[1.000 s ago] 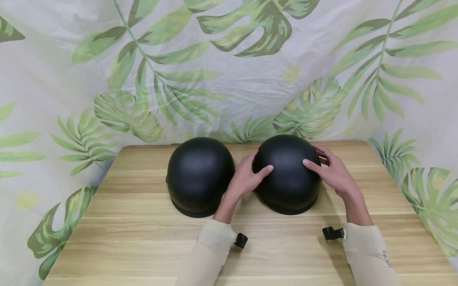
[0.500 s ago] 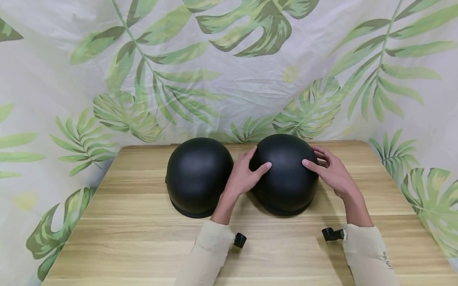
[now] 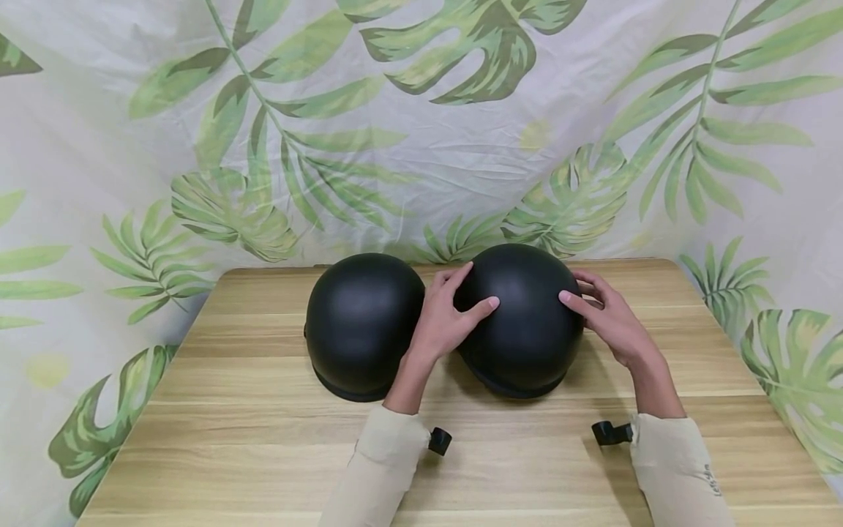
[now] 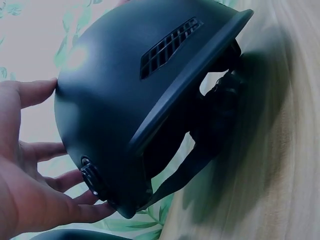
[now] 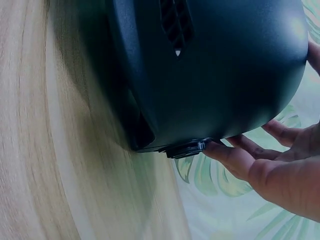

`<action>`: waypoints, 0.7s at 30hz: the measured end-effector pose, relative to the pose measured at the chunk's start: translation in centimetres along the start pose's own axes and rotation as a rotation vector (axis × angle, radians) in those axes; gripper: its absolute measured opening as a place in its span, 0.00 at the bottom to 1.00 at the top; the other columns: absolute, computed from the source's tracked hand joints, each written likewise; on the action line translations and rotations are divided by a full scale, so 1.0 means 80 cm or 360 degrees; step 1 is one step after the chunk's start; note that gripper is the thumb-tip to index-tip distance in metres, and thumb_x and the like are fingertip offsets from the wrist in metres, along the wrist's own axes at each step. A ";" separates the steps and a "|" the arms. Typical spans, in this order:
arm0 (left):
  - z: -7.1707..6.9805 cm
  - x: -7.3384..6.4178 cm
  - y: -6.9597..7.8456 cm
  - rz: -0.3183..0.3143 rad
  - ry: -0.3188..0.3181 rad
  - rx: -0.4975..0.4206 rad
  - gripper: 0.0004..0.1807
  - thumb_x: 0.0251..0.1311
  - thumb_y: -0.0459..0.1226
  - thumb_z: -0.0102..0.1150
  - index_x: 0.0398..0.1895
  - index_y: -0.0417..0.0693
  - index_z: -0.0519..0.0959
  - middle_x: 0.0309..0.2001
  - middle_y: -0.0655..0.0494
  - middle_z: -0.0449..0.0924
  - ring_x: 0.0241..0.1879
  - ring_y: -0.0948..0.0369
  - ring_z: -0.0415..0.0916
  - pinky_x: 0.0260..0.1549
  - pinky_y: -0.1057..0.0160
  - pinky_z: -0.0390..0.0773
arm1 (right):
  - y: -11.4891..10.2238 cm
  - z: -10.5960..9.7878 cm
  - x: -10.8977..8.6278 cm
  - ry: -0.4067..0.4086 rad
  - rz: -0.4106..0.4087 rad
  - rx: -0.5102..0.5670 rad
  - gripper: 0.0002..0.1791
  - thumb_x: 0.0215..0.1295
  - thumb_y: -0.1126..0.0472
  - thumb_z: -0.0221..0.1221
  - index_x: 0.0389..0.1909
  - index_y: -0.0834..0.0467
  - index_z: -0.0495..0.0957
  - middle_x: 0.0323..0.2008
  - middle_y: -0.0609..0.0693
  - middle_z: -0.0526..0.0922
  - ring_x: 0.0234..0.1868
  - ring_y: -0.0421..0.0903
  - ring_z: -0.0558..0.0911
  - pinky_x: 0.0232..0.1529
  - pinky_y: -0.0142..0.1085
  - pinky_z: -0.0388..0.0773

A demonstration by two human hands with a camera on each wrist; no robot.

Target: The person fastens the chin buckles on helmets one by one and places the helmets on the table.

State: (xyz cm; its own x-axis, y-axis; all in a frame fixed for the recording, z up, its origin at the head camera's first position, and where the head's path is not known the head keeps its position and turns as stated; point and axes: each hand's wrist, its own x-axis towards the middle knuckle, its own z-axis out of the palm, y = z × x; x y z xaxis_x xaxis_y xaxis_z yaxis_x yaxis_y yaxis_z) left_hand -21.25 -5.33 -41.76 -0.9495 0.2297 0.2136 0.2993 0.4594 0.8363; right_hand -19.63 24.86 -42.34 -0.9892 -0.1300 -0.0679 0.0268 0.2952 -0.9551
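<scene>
Both hands hold a matte black helmet (image 3: 520, 329), dome up, on the right side of the pair. My left hand (image 3: 437, 318) grips its left side, thumb on the dome. Across from it, my right hand (image 3: 612, 322) holds the right side, its far fingers partly hidden behind the shell. In the left wrist view the rim stands off the wood, with a dark chin strap (image 4: 180, 172) underneath and a slotted vent (image 4: 170, 47) above. One right finger touches a small black side fitting (image 5: 187, 148). The second black helmet (image 3: 362, 329) sits just left of my left hand.
A wood-grain table (image 3: 230, 454) carries both helmets near its back edge. Behind it and along the sides hangs a pale cloth (image 3: 421, 183) printed with green leaves. Black camera mounts (image 3: 440, 440) jut from the cuffs of both beige sleeves (image 3: 678, 461).
The right helmet has shifted slightly left and tilted, its lower edge swinging left. My left hand has moved a little left with it; the left helmet has stayed nearly in place.
</scene>
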 end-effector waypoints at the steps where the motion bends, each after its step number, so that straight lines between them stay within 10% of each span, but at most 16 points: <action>1: -0.001 0.000 0.000 0.0001 0.0005 -0.0007 0.43 0.65 0.56 0.70 0.81 0.55 0.68 0.71 0.44 0.69 0.72 0.43 0.65 0.69 0.38 0.70 | 0.000 0.000 0.000 0.0000 0.0001 -0.0015 0.43 0.79 0.46 0.59 0.85 0.55 0.52 0.81 0.63 0.57 0.78 0.64 0.64 0.56 0.31 0.78; 9: -0.003 0.002 -0.004 -0.0013 0.0041 -0.0032 0.41 0.63 0.56 0.71 0.78 0.54 0.72 0.70 0.45 0.71 0.71 0.44 0.69 0.69 0.39 0.70 | 0.000 0.002 0.002 -0.0012 0.0009 -0.0076 0.45 0.79 0.44 0.59 0.86 0.54 0.50 0.82 0.64 0.55 0.79 0.66 0.62 0.72 0.62 0.66; 21: -0.008 0.003 -0.002 0.0055 0.0174 -0.0141 0.35 0.63 0.53 0.73 0.73 0.55 0.78 0.69 0.50 0.74 0.68 0.49 0.72 0.66 0.45 0.73 | -0.006 0.000 -0.003 0.0020 -0.0057 -0.0052 0.41 0.81 0.44 0.56 0.84 0.59 0.54 0.80 0.61 0.59 0.76 0.56 0.67 0.65 0.32 0.75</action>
State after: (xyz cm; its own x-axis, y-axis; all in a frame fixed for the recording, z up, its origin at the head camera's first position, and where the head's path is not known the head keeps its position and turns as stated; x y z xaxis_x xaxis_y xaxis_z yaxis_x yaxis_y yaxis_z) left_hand -21.61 -5.88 -41.48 -0.9449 0.1466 0.2928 0.3270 0.3739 0.8679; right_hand -19.45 24.76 -41.87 -0.9912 -0.1292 -0.0300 -0.0133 0.3216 -0.9468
